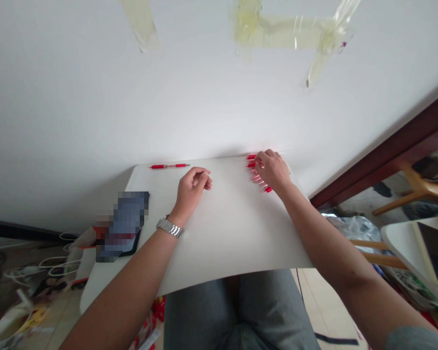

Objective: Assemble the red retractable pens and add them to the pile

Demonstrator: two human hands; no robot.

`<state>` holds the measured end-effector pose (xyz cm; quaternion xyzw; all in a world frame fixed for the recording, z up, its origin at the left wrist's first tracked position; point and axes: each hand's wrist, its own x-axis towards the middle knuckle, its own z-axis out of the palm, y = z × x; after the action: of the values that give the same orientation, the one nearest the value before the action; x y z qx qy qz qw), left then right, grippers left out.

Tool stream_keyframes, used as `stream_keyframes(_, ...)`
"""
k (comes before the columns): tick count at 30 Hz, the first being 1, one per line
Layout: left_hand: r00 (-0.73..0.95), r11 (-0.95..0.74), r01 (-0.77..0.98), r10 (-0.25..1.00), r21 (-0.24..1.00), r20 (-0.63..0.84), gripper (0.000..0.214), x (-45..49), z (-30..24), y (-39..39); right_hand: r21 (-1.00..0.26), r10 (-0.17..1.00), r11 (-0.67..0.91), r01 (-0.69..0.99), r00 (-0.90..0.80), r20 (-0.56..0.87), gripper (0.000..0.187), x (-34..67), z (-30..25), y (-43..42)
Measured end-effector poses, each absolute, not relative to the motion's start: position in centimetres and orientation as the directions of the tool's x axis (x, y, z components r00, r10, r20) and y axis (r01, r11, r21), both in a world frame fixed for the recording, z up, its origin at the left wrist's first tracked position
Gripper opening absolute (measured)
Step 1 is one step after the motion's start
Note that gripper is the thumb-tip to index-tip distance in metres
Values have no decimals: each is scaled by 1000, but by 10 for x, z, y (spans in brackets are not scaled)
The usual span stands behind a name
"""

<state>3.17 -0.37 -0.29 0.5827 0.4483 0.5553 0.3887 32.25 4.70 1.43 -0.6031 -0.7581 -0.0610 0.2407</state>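
Note:
A red pen (175,166) lies lengthwise along the back edge of the white table (229,233), toward the left. My left hand (193,187) rests on the table in front of it, fingers curled in and nothing visible inside them. Over at the back right, my right hand (273,169) is on a group of red pens (268,189) with clear barrels. Its thumb and bent fingers close around the red end of one pen; the hand covers part of the group, so its exact grip is partly hidden.
A phone-like device (126,223), its screen blurred, sits at the table's left edge. White wall (204,97) with tape strips rises directly behind the table. White cables (54,265) hang at lower left; a second white surface (397,238) with a dark tablet stands right.

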Motion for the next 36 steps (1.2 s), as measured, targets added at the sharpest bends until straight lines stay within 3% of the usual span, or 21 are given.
stream_keyframes(4,-12,-302,187,951,935,309,23,30,-4,-4,-276,867,320,906,-164,470,10,317,16,45)
stream_keyframes(13,40,-318,602,928,732,369,17,25,-3,-7,-375,741,622,687,-361,567,26,289,12,30)
stream_keyframes(21,54,-286,638,943,715,329,18,26,-3,-6,-499,759,651,572,-482,437,25,266,-2,18)
stream_keyframes(29,72,-297,670,938,680,338,18,26,0,-7,-520,751,657,547,-538,383,26,261,-5,16)
stream_keyframes(36,76,-352,737,891,577,447,14,12,0,1,-553,761,641,532,-535,367,24,262,-6,17)
